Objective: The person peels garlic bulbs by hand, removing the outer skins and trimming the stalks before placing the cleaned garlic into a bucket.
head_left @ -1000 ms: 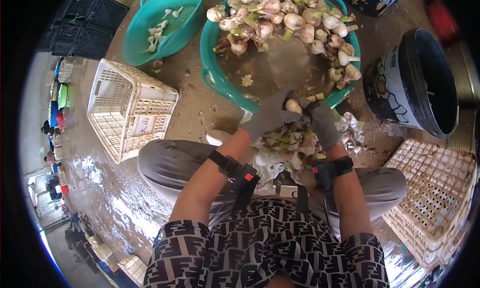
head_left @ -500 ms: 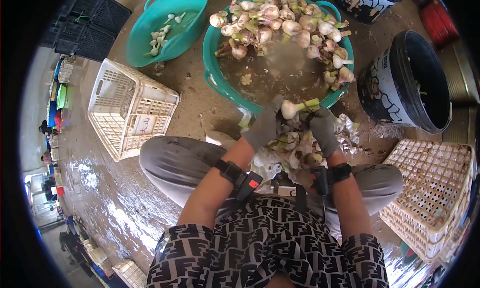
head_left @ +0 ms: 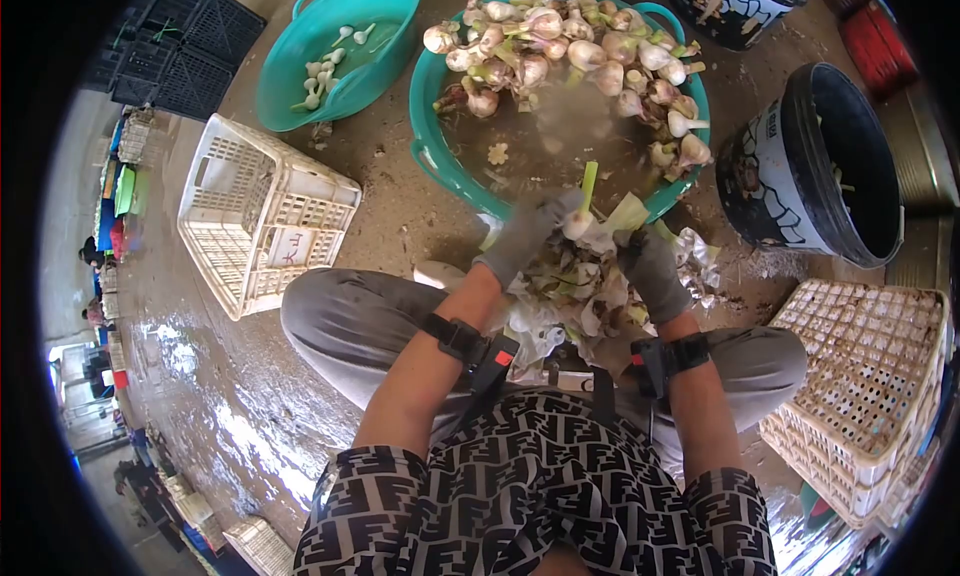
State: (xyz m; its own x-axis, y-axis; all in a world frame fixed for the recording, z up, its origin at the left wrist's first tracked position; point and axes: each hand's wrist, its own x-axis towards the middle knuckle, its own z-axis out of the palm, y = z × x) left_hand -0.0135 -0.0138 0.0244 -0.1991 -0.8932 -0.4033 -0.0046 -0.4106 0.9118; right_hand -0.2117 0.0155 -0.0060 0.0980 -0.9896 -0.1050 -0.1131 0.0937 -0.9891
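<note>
My left hand (head_left: 532, 238), in a grey glove, is closed on a garlic bulb (head_left: 577, 223) whose green stem points up. Just right of the bulb, my right hand (head_left: 652, 266), also gloved, has its fingers closed round a pale strip of peel (head_left: 628, 214). Below both hands lies a heap of peeled skins and leaves (head_left: 585, 296) between my legs. Beyond them, many garlic bulbs (head_left: 587, 56) rest along the far side of a green tub (head_left: 425, 126) of murky water.
A second green tub (head_left: 380, 86) with small peeled bulbs stands at upper left, above a white crate (head_left: 300, 216). To the right are a black bucket (head_left: 790, 176) and stacked dirty crates (head_left: 860, 366). Black crates (head_left: 195, 66) stand at far upper left.
The garlic bulb in my left hand has turned from lying sideways to stem up. A pale strip of peel now shows by my right hand, apart from the stem.
</note>
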